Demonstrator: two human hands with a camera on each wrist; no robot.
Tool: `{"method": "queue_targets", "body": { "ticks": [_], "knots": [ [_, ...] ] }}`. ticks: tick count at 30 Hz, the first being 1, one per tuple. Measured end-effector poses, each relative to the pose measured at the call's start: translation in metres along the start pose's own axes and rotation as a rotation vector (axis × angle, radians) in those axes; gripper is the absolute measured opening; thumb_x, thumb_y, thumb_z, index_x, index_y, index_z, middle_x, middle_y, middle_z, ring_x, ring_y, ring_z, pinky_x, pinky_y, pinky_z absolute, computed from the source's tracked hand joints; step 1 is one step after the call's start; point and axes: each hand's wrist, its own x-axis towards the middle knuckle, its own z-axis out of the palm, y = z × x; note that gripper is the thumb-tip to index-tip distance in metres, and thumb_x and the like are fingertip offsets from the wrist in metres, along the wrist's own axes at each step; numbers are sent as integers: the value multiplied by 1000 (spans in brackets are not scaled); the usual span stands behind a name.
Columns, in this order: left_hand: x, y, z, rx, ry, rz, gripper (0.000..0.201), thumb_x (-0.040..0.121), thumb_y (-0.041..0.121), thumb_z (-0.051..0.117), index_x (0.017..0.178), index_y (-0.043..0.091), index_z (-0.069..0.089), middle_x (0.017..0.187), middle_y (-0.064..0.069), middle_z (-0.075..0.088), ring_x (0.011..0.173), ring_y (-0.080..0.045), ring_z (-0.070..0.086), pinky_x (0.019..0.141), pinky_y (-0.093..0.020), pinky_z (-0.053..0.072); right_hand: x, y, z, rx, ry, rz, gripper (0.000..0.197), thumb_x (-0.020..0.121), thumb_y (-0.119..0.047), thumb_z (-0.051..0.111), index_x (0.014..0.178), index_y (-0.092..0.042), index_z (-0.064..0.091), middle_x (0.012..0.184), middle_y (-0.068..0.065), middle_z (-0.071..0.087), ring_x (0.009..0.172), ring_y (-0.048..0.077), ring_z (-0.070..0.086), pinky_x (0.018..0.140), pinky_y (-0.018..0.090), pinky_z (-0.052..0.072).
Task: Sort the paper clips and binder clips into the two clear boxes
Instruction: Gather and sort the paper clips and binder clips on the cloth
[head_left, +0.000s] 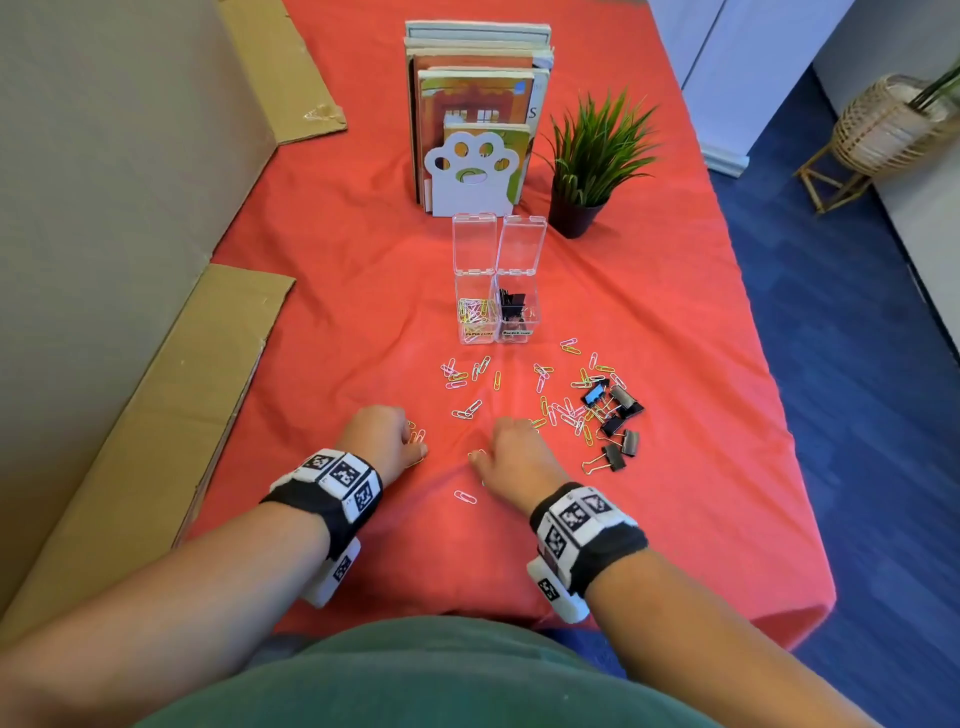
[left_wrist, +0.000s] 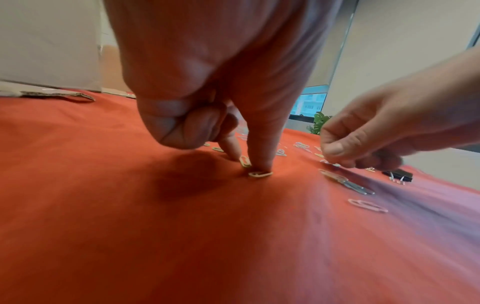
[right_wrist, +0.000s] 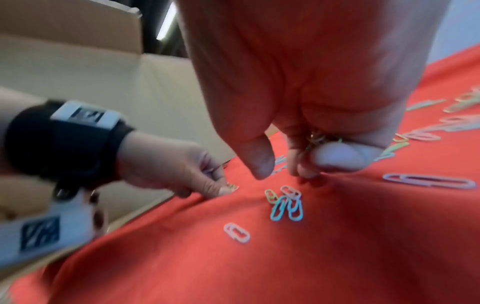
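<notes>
With the right hand (right_wrist: 309, 131) already curled round a clutch of paper clips (right_wrist: 318, 138) and the left hand (left_wrist: 221, 115) pinching at a yellow clip (left_wrist: 260, 174), both well short of the clear boxes (head_left: 496, 312), reaching for more could spill some onto the red cloth (head_left: 337, 322).

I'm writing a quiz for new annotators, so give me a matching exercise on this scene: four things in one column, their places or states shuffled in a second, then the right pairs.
Things:
1. left clear box
2. right clear box
3. loose binder clips
4. potted plant

Places or states:
A. lying on the red cloth, to the right of the hands
B. holds coloured paper clips, lid open
C. stands right of the books
D. holds black binder clips, lid open

Pairs: 1-B, 2-D, 3-A, 4-C
</notes>
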Motion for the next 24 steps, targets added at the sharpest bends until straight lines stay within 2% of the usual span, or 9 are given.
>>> {"method": "queue_targets", "body": {
  "ticks": [2, 7, 10, 12, 14, 16, 18, 20, 24],
  "knots": [
    [-1, 3, 3, 9, -14, 38, 21, 79, 33, 65, 73, 13, 63, 88, -13, 69, 90, -31, 62, 73, -33, 44, -5, -2, 13, -121, 34, -61, 49, 89, -33, 53, 122, 1, 43, 121, 20, 50, 116, 35, 47, 100, 40, 39],
    [-2, 8, 3, -55, -51, 43, 17, 85, 23, 56, 80, 9, 63, 88, -16, 69, 87, -31, 61, 72, -33, 42, -1, 3, 15, -79, -21, -52, 26, 90, -12, 43, 113, 0, 50, 115, 19, 53, 107, 34, 56, 89, 38, 46],
    [0, 10, -5, -422, -151, -95, 20, 84, 18, 53, 64, 18, 51, 67, -4, 57, 67, -23, 51, 58, -29, 36, 2, 12, -6, 337, -101, 47, 9, 88, -16, 53, 80, -16, 56, 77, 4, 60, 73, 21, 59, 61, 26, 45],
    [-2, 13, -14, -896, -275, -210, 26, 84, 8, 46, 60, 18, 43, 58, -1, 40, 50, -15, 39, 46, -22, 29, -3, 18, -20, 705, -197, 95, 22, 88, -9, 56, 70, -21, 50, 62, -1, 52, 47, 8, 49, 43, 17, 36],
    [-5, 13, -24, -1259, -414, -253, 21, 76, 4, 38, 61, 17, 43, 58, -1, 37, 44, -10, 33, 43, -18, 28, -7, 22, -27, 1106, -265, 112, 24, 89, 1, 53, 73, -17, 52, 60, 1, 55, 41, 3, 46, 38, 13, 34],
    [-8, 11, -34, -1445, -549, -213, 10, 61, 11, 39, 60, 14, 48, 59, -3, 45, 46, -12, 38, 44, -19, 35, -9, 24, -33, 1368, -343, 108, 19, 86, 4, 49, 78, -12, 54, 60, 1, 61, 45, 6, 51, 42, 15, 39],
    [-8, 9, -38, -1513, -603, -182, 14, 57, 17, 40, 59, 12, 52, 60, -6, 52, 47, -15, 45, 46, -20, 44, -11, 24, -35, 1545, -423, 87, 9, 78, -4, 49, 79, -9, 56, 63, 4, 62, 50, 11, 54, 46, 19, 45],
    [-7, 11, -36, -1477, -589, -239, 22, 71, 18, 37, 60, 11, 54, 59, -6, 55, 47, -15, 49, 45, -20, 47, -11, 20, -34, 1610, -462, 95, 8, 77, -16, 52, 75, -10, 57, 64, 3, 59, 52, 12, 54, 46, 21, 46],
    [-3, 16, -21, -1136, -402, -301, 36, 94, 31, 42, 61, 17, 51, 57, 0, 45, 40, -8, 42, 39, -15, 37, -8, 9, -25, 1394, -323, 270, 25, 94, -24, 48, 69, -18, 48, 60, -1, 50, 46, 9, 47, 38, 17, 37]
  ]
}}
